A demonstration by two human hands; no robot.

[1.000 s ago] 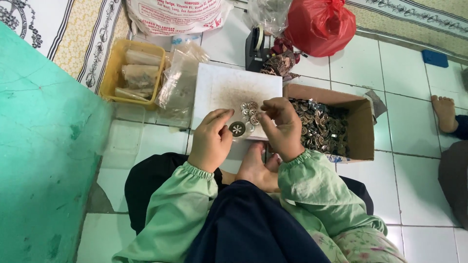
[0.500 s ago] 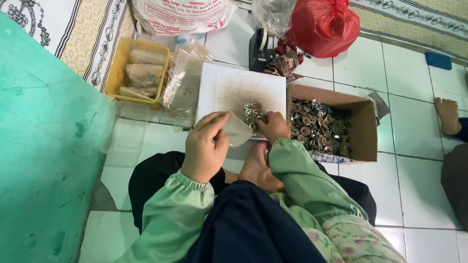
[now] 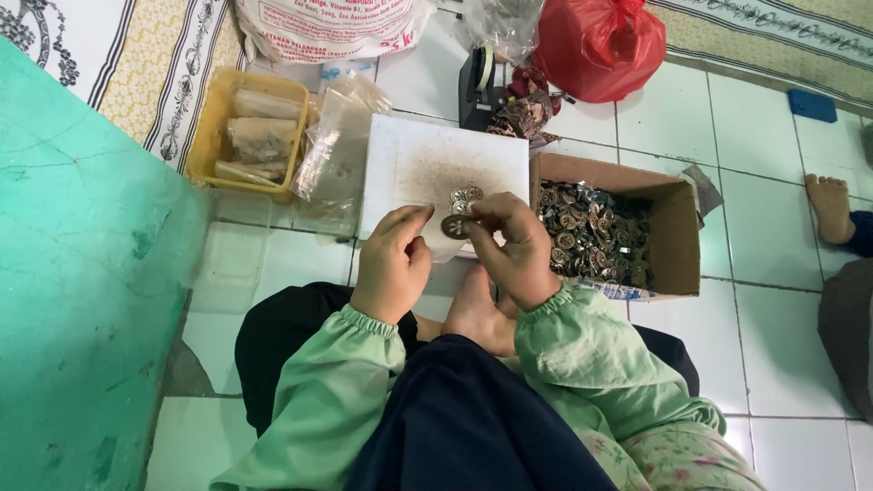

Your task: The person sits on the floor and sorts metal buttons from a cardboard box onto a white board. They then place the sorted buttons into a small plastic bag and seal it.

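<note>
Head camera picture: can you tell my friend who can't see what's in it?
A person sitting on a tiled floor holds a small round metal piece between the left hand and right hand, over a white board. A cardboard box of similar pieces sits to the right, a yellow tray to the left.

I see a small round disc [image 3: 455, 226] of dull bronze-toned metal, pinched at its edge. More like it fill a matt brown cardboard box [image 3: 677, 218], a few catching light. The white board [image 3: 409, 150] looks matt and rust-stained. The clear plastic bags [image 3: 332, 155] are thin and crinkled, the red bag [image 3: 600, 45] glossy plastic, the yellow tray [image 3: 211, 136] smooth plastic. The floor tiles [image 3: 673, 109] are glazed and shiny, and my green sleeves [image 3: 582, 350] are soft matt cloth.
</note>
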